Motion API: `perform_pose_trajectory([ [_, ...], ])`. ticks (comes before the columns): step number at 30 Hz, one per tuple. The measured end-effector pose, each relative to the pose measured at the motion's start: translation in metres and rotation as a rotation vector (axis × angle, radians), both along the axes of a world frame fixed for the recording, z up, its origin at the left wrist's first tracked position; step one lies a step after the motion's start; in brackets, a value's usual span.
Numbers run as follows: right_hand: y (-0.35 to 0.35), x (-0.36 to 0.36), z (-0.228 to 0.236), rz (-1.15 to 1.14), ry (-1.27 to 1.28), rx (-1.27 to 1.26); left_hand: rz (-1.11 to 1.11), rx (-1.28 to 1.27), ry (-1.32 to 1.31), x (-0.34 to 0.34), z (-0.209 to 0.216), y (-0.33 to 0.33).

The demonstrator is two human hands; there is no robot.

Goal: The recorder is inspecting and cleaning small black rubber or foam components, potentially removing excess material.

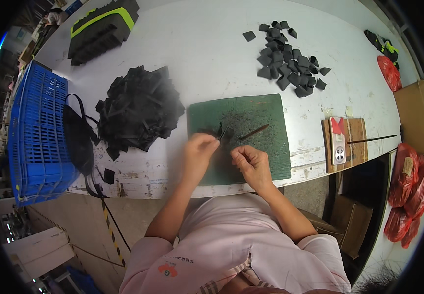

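My left hand (201, 149) is over the left part of a green cutting mat (275, 159). Its thumb and fingers pinch a thin black piece (223, 132), which is blurred. My right hand (251, 164) is close by on the right, its fingertips drawn together; what they hold, if anything, is too small to make out. Just beyond the right fingers, a slim dark pointed tool (255, 132) lies slanted on the mat. Dark crumbs are scattered over the mat around it.
Left of the mat is a large heap of flat black pieces (141, 108), beside a black face mask (80, 137) and a blue crate (40, 137). Small folded black pieces (285, 59) are spread at the far right. A power strip (338, 147) sits on a wooden board (356, 132).
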State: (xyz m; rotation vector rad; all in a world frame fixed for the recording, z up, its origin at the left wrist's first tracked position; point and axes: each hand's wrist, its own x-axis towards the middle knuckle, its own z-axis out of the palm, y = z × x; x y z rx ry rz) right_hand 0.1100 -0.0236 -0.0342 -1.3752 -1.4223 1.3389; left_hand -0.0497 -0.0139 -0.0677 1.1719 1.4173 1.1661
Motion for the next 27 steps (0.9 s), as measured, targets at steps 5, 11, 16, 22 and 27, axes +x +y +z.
perform_pose_trajectory([
  [5, 0.004, -0.022, 0.001, -0.124, 0.092, 0.137, 0.073, -0.209, -0.391, 0.005, 0.008, -0.010],
  [11, 0.012, -0.033, -0.007, -0.101, -0.034, 0.403, 0.090, -0.101, -0.538, 0.007, 0.008, -0.008],
  [16, 0.015, -0.040, -0.003, -0.044, -0.047, 0.365, 0.114, -0.099, -0.443, -0.002, 0.002, -0.010],
  [22, 0.017, -0.050, -0.012, -0.090, 0.196, 0.088, 0.113, -0.090, -0.520, -0.007, 0.001, -0.009],
  [27, 0.022, -0.055, -0.003, -0.056, 0.482, -0.223, 0.170, -0.096, -0.572, -0.015, 0.008, -0.012],
])
